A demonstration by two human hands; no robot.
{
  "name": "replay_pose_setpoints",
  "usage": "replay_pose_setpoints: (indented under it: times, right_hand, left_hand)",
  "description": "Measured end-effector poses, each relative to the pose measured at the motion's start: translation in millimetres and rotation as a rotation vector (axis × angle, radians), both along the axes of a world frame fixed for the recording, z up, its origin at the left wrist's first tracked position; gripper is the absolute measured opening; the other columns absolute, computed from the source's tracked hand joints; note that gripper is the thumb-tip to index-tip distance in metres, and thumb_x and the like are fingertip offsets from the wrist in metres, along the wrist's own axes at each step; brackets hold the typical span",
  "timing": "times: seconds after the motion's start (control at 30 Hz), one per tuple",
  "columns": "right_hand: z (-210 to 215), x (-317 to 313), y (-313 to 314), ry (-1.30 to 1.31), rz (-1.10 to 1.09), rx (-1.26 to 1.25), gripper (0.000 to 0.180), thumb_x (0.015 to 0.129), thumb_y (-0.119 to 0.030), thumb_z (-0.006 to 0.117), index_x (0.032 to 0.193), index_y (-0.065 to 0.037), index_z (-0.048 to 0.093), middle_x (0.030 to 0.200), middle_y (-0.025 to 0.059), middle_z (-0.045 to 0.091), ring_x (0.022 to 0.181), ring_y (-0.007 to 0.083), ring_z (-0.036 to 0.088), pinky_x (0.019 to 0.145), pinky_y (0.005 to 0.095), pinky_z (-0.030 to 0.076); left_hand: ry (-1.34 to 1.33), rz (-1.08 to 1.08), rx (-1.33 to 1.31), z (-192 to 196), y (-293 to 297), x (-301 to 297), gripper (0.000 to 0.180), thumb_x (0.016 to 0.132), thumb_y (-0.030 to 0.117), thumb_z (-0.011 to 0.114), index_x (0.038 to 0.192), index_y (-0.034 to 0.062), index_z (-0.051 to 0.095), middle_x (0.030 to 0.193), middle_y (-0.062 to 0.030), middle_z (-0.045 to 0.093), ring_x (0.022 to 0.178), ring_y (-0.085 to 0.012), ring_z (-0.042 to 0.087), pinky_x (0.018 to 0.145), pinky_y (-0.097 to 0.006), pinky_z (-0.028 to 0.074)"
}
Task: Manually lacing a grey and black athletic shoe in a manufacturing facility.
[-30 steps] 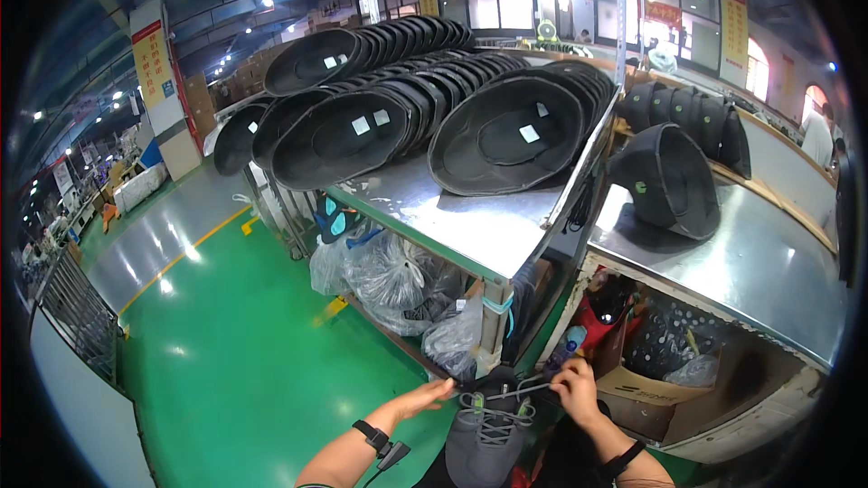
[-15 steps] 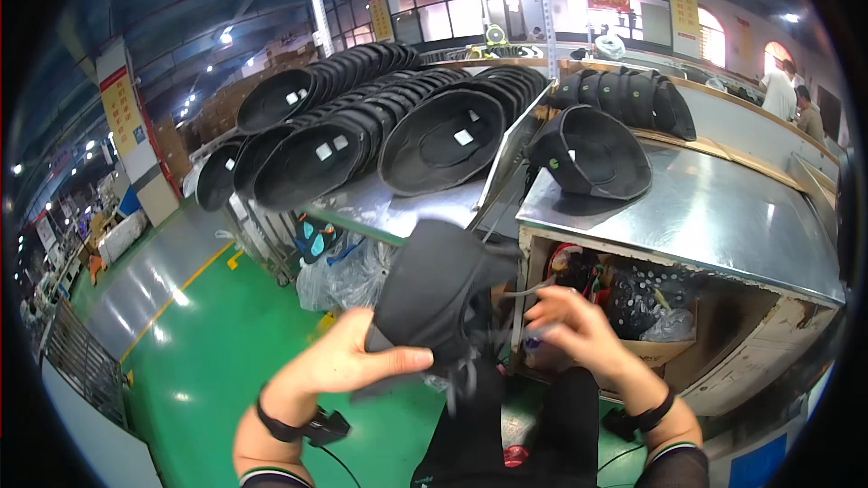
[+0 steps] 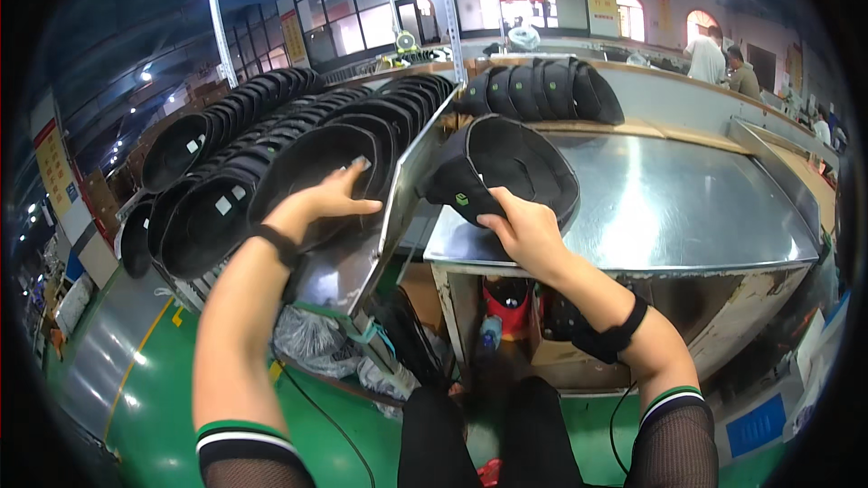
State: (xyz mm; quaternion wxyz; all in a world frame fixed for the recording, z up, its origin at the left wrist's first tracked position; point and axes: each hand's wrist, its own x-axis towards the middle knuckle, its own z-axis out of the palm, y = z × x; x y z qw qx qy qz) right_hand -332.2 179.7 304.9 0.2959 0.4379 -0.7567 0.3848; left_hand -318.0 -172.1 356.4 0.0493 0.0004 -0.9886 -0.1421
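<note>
My left hand (image 3: 327,199) reaches over the front bowl-shaped black shell (image 3: 298,158) of a nested row on the left table. Its fingers and thumb are spread, and whether they touch the shell I cannot tell. On the metal bench to the right, another black moulded shell (image 3: 523,163) lies tilted, its hollow side showing and a green mark on its outer flap. My right hand (image 3: 526,233) pinches the near edge of that shell between thumb and fingers.
More nested black shells (image 3: 212,221) fill the left table. A row of black shells (image 3: 542,90) stands behind on the metal bench (image 3: 669,208). A raised metal panel (image 3: 398,181) divides the two surfaces. Plastic bags (image 3: 316,339) lie below, and two people (image 3: 705,59) are far right.
The strapped black piece has left my left hand, which has moved up over the shell row. My right hand has moved up onto the bench shell. The view has turned right.
</note>
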Motion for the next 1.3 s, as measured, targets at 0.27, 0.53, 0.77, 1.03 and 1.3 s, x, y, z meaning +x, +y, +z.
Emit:
replay_pose_setpoints:
  times: [0.27,0.53,0.77,1.03,1.3]
  right_hand:
    - [-18.8,164.9,71.2,-0.136,0.62,-0.183,0.045,0.075,-0.009,0.076,0.114,0.005,0.056,0.091,0.0177,0.064,0.071,0.0294,0.065,0.063,0.0305,0.051]
    - [-250.5,101.5,-10.9,-1.514,0.449,-0.348,0.067,0.094,-0.054,0.048,0.134,-0.001,0.041,0.135,0.0119,0.047,0.122,0.0197,0.047,0.097,0.037,0.042]
    - [-361.0,152.2,-41.9,-0.934,0.087,0.051,0.067,0.095,-0.041,0.05,0.141,0.003,0.032,0.139,0.0249,0.04,0.134,0.0368,0.033,0.111,0.0404,0.025]
    - [-204.7,50.4,-148.2,-0.55,0.045,-0.252,0.02,0.084,-0.008,0.065,0.103,-0.002,0.061,0.09,0.0104,0.059,0.071,0.0213,0.062,0.068,0.0319,0.05]
    - [-191.1,118.9,-27.0,-0.937,0.436,-0.16,0.009,0.081,-0.009,0.062,0.084,-0.001,0.06,0.086,0.0106,0.056,0.091,0.0295,0.056,0.082,0.0396,0.045]
  left_hand:
    - [0.103,-0.328,0.401,-25.2,137.6,252.8,0.12,0.06,0.022,0.087,0.15,0.0068,0.01,0.155,-0.0189,0.016,0.143,-0.0293,0.018,0.115,-0.043,0.018]
    - [0.353,0.16,0.762,-263.5,156.9,255.6,0.079,0.077,0.021,0.072,0.142,0.0005,0.032,0.145,-0.0159,0.035,0.138,-0.0262,0.028,0.115,-0.036,0.019]
    - [0.025,0.481,1.258,-377.7,152.6,241.6,0.066,0.088,0.044,0.062,0.137,0.0103,0.034,0.134,-0.0218,0.043,0.125,-0.0295,0.043,0.105,-0.036,0.034]
    - [-0.002,0.437,0.946,-396.3,130.7,244.6,0.079,0.087,0.045,0.062,0.141,0.0005,0.025,0.141,-0.0251,0.033,0.134,-0.0356,0.032,0.111,-0.04,0.026]
    - [0.203,0.223,1.169,-314.1,152.1,233.8,0.076,0.079,0.033,0.074,0.137,-0.0017,0.038,0.132,-0.0229,0.049,0.124,-0.0353,0.047,0.106,-0.042,0.036]
